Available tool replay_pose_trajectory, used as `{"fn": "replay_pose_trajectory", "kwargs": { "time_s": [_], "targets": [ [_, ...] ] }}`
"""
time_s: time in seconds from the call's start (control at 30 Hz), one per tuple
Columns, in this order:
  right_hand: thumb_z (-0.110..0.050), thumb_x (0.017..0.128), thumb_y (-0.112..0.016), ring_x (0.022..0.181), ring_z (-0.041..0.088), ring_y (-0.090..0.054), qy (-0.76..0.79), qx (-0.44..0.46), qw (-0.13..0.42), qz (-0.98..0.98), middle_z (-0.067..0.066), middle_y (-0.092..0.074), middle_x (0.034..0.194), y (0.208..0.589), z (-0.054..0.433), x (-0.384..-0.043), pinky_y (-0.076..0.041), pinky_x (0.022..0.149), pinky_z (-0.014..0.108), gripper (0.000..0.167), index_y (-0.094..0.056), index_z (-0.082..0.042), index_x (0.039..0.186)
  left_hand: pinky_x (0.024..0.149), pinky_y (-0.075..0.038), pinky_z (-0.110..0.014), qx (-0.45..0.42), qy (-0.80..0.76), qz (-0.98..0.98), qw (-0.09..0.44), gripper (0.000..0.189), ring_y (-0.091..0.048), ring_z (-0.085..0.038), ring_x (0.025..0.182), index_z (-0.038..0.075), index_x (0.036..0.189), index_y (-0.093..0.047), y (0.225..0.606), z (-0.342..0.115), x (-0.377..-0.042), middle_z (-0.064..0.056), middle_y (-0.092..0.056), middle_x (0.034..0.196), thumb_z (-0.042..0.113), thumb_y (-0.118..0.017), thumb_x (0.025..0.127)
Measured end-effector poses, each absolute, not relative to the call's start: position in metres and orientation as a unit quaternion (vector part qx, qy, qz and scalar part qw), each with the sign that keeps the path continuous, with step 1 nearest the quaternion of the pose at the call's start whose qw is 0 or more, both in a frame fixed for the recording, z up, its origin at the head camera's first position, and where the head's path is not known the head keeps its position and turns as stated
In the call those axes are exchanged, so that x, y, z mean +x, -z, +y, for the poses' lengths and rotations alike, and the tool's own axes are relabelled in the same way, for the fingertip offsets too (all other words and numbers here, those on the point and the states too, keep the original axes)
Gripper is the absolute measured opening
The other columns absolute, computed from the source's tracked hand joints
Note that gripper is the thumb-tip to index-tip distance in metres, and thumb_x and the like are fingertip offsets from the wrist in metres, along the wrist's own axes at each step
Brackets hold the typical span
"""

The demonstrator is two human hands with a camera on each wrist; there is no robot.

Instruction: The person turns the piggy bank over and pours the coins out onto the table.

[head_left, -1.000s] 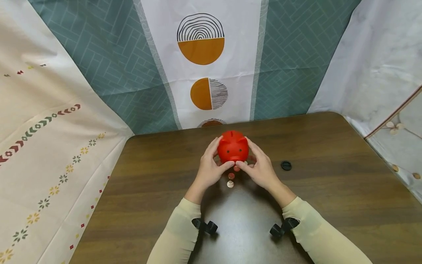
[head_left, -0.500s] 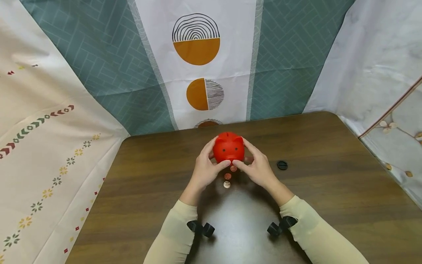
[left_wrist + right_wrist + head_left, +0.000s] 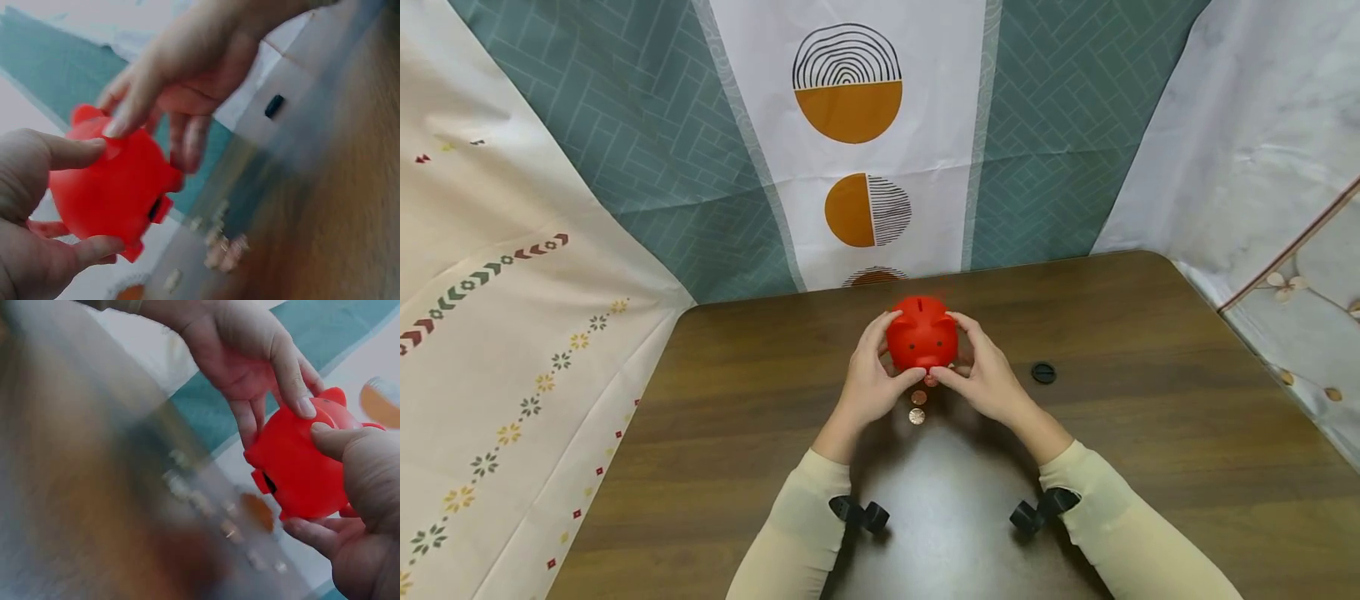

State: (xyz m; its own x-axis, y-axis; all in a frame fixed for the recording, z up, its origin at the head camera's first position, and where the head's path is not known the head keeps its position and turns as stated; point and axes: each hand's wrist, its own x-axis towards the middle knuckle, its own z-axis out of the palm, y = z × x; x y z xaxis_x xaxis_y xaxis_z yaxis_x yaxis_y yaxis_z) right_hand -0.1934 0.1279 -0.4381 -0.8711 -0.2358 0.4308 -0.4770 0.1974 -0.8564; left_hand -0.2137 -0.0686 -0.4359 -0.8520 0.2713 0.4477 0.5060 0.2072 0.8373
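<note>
A red piggy bank (image 3: 922,337) is held up over the table, its face toward me and its coin slot on top. My left hand (image 3: 872,382) grips it from the left, thumb at the snout. On the other side my right hand (image 3: 990,382) grips it likewise, the two thumbs close together. In the left wrist view a dark opening (image 3: 154,209) shows in its belly between the feet. Several coins (image 3: 225,253) lie on the table beneath it; in the head view the bank and hands hide most, while a gold-coloured coin (image 3: 917,416) shows nearer me.
A round black plug (image 3: 1043,372) lies on the wooden table (image 3: 737,433) to the right of my right hand. Patterned cloths (image 3: 700,150) hang behind the table's far edge and along both sides.
The piggy bank tips slightly back and forth in both hands, its top slot turning away and then showing again. The grip stays the same; the head view has shifted slightly.
</note>
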Motion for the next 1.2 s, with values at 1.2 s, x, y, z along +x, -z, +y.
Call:
{"fn": "replay_pose_trajectory", "kwargs": {
  "time_s": [1.2],
  "targets": [
    [-0.014,0.074,-0.084,0.099,0.030,-0.067,-0.519,0.232,0.195,-0.799,0.011,-0.046,0.143,0.450,0.135,-0.204,-0.056,0.078,0.043,0.083,-0.040,-0.019,0.143,0.083,-0.055,-0.039,-0.303,0.509,-0.790,0.155,0.079,-0.048,-0.027,0.125,0.016,0.144,-0.041,0.431,-0.073,-0.216,-0.006,-0.030,0.152,0.012,-0.081,0.077]
  ]
}}
